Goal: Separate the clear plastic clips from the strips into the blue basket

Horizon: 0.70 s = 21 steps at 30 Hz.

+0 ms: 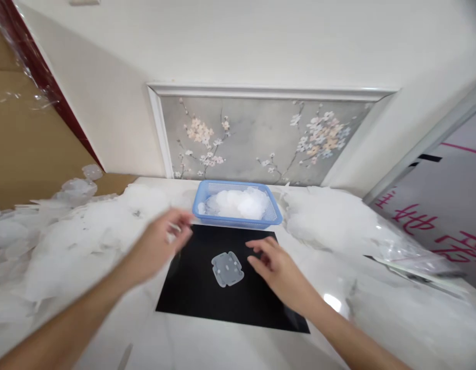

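My left hand [159,247] hovers over the left edge of a black mat [199,308], near the blue basket's left corner. Its fingers are bent and somewhat blurred, with a gap between thumb and forefinger; I make out nothing held. Above the mat's right half is my right hand [274,270], its thumb and fingers apart and holding nothing. Between the hands a translucent, roughly square plastic piece [227,269] with rounded lobes and small holes or dots lies flat on the mat. Neither hand touches it.
Behind the mat stands a blue basket [238,222] holding a pile of whitish translucent pieces [238,203]. Heaps of similar pieces [87,241] cover the left side of the white table [191,341]. More whitish material [322,216] and clear plastic wrap [418,254] lie right.
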Motion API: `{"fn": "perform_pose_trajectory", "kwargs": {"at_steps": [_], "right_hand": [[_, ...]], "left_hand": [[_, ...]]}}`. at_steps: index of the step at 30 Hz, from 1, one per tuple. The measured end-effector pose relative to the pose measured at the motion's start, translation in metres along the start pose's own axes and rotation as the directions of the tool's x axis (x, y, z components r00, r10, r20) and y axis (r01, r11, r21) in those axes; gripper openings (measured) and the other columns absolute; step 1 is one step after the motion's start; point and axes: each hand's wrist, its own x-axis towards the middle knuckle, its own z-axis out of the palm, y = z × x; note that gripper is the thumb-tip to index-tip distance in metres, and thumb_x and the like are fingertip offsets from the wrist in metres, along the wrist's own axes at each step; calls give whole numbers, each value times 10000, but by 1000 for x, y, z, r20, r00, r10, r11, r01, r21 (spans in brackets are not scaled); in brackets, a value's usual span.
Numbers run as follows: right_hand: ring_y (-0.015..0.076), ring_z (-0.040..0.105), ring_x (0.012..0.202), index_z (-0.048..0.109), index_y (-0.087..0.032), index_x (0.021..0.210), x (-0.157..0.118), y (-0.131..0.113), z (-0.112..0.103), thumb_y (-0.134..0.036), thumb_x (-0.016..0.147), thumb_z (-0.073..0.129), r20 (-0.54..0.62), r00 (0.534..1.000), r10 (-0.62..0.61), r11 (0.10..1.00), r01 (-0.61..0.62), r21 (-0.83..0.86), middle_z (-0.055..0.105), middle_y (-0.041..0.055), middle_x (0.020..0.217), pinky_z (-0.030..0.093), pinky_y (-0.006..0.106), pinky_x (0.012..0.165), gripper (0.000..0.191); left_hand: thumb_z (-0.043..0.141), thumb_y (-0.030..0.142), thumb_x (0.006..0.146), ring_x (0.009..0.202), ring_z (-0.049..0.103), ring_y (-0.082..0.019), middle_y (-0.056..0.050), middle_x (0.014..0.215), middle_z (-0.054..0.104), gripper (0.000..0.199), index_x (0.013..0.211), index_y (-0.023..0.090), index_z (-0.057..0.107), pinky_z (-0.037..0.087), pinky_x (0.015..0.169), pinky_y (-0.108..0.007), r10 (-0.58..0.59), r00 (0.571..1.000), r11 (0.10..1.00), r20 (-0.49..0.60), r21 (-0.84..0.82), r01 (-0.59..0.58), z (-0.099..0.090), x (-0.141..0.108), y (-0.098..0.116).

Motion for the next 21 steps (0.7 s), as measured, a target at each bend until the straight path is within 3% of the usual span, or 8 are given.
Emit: {"fn": "perform_pose_trajectory", "kwargs": {"at_steps": [3, 5, 7, 9, 12, 15, 18, 21], "right_hand": [[252, 643, 891, 678, -247, 1062, 8, 1, 19, -222, 841, 659, 86, 996, 17, 996, -9, -90, 583, 60, 1000, 538, 444, 845, 224], [278, 612, 967, 671, -246, 949, 10, -3, 28, -183, 802, 683, 127, 992, 21, 993, -6, -119, 586, 55, 985, 493, 481, 894, 161], [264, 597, 952, 618, -233, 806, 9, -9, 35, -100, 778, 644, 161, 987, -3, 996, 18, -88, 597, 36, 935, 465, 463, 892, 138], [226, 588, 869, 545, -224, 740, 3, -13, 38, -63, 795, 560, 177, 983, -44, 999, 41, 20, 595, 19, 862, 461, 395, 826, 171], [179, 543, 719, 501, -226, 753, -7, -14, 40, -166, 888, 506, 191, 980, -55, 962, 1, 272, 565, 4, 776, 437, 301, 668, 147], [160, 535, 670, 513, -226, 828, -12, -12, 39, -367, 940, 546, 220, 975, 18, 869, -124, 479, 571, -1, 777, 430, 272, 612, 183], [160, 568, 684, 533, -234, 945, -11, -9, 37, -478, 934, 572, 216, 973, 82, 800, -194, 567, 618, 13, 859, 449, 269, 615, 248], [182, 591, 737, 614, -236, 971, -6, -8, 34, -521, 926, 578, 173, 980, 97, 805, -180, 565, 653, 32, 898, 466, 288, 657, 291]], "left_hand": [[673, 261, 850, 909, 598, -223, -25, 983, 623, 183, 1027, 219, 664, 497, 849, -408, 85, 977, 985, 194, 129, -111, 35, -1, -14], [663, 292, 846, 952, 546, -249, -34, 1004, 590, 154, 983, 231, 627, 449, 868, -432, 116, 959, 954, 259, 240, -180, 54, -4, -22], [641, 264, 846, 937, 514, -246, -30, 970, 566, 95, 887, 222, 566, 424, 843, -422, 112, 949, 947, 296, 258, -192, 64, -7, -25], [573, 202, 872, 901, 516, -213, -16, 936, 555, 87, 835, 220, 496, 424, 810, -378, 103, 937, 972, 334, 166, -166, 66, -8, -24], [486, 251, 943, 813, 551, -157, 6, 897, 585, 118, 844, 226, 427, 436, 740, -311, 58, 913, 993, 403, -113, -13, 63, -9, -20], [502, 393, 956, 724, 560, -128, 32, 809, 597, 199, 895, 225, 414, 434, 674, -272, -28, 899, 908, 437, -366, 206, 64, -11, -19], [594, 409, 907, 753, 616, -131, 8, 878, 669, 286, 1040, 218, 428, 486, 715, -282, -90, 877, 782, 471, -512, 355, 66, -11, -19], [689, 382, 846, 813, 675, -157, -36, 978, 712, 456, 1178, 210, 429, 539, 793, -336, -120, 852, 685, 510, -579, 443, 66, -10, -19]]}}
